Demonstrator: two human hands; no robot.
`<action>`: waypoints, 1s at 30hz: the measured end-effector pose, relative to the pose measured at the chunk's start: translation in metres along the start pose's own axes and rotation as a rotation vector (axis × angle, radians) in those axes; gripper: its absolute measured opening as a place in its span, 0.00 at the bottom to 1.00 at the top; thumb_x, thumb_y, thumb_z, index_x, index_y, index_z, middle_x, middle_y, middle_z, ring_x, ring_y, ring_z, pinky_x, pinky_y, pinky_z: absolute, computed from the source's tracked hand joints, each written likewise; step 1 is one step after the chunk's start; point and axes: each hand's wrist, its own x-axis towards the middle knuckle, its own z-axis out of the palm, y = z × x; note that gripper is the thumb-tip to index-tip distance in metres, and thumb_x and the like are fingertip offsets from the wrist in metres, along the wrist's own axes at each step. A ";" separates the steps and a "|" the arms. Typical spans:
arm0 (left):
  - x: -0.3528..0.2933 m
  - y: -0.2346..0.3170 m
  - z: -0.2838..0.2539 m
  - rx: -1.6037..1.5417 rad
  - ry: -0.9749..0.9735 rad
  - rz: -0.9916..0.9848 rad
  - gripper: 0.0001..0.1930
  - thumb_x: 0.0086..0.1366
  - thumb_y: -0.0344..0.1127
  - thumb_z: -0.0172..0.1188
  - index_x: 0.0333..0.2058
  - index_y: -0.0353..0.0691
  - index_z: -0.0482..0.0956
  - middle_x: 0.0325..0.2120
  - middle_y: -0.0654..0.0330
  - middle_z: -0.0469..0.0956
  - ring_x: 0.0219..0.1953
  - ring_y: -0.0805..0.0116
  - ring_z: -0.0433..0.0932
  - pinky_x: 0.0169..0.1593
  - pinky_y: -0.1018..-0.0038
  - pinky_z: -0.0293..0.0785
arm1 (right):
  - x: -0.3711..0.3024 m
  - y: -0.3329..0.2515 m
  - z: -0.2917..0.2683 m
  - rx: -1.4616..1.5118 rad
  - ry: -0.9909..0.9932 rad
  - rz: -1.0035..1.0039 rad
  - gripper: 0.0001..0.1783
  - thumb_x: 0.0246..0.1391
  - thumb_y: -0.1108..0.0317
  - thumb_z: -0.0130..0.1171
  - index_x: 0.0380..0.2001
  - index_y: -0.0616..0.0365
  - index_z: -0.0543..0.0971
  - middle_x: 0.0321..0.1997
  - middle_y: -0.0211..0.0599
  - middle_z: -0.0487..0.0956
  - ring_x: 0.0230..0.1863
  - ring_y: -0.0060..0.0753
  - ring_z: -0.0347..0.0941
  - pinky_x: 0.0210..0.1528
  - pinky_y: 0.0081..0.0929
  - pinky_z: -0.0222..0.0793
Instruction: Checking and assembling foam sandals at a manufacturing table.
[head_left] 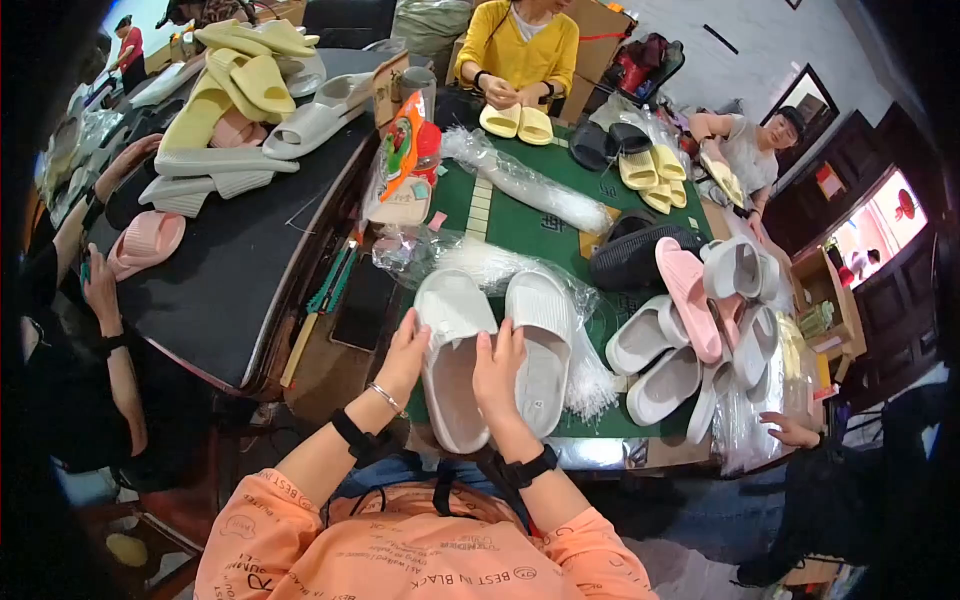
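A pale grey slide sandal (456, 385) is held between my two hands, toe pointing away from me. My left hand (402, 362) grips its left edge beside the strap. On its right edge, my right hand (498, 372) is closed with the thumb near the strap. A second grey slide sandal (543, 378) lies alongside on the right, close to my right fingers. Behind both sandals, a bundle of thin white plastic strips (490, 258) lies in transparent wrapping.
Grey and pink sandals (686, 298) pile up at right on the green tabletop (540, 178). A box cutter (332, 283) lies left, beside a black table (235, 265) stacked with sandals. Opposite, a person in yellow (520, 50) handles yellow sandals (516, 123); other people work at both sides.
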 end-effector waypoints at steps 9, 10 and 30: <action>0.043 -0.023 0.002 0.412 -0.076 0.208 0.30 0.57 0.36 0.48 0.56 0.37 0.48 0.56 0.48 0.47 0.55 0.58 0.54 0.55 0.75 0.52 | -0.002 -0.006 -0.008 -0.043 0.013 -0.062 0.34 0.52 0.60 0.46 0.55 0.68 0.48 0.60 0.61 0.44 0.61 0.54 0.39 0.59 0.36 0.40; 0.043 -0.024 0.006 0.409 -0.080 0.212 0.30 0.57 0.36 0.48 0.56 0.37 0.48 0.56 0.48 0.47 0.55 0.58 0.54 0.55 0.75 0.52 | -0.002 0.007 -0.013 0.005 0.005 -0.135 0.34 0.51 0.61 0.47 0.56 0.67 0.48 0.59 0.59 0.48 0.60 0.51 0.44 0.57 0.34 0.45; 0.009 -0.088 0.102 1.351 -0.344 1.108 0.20 0.41 0.38 0.52 0.38 0.45 0.70 0.43 0.55 0.66 0.51 0.59 0.59 0.50 0.55 0.52 | -0.026 0.119 -0.184 -0.604 0.327 -0.329 0.12 0.42 0.65 0.56 0.24 0.65 0.77 0.24 0.48 0.76 0.28 0.47 0.71 0.36 0.38 0.66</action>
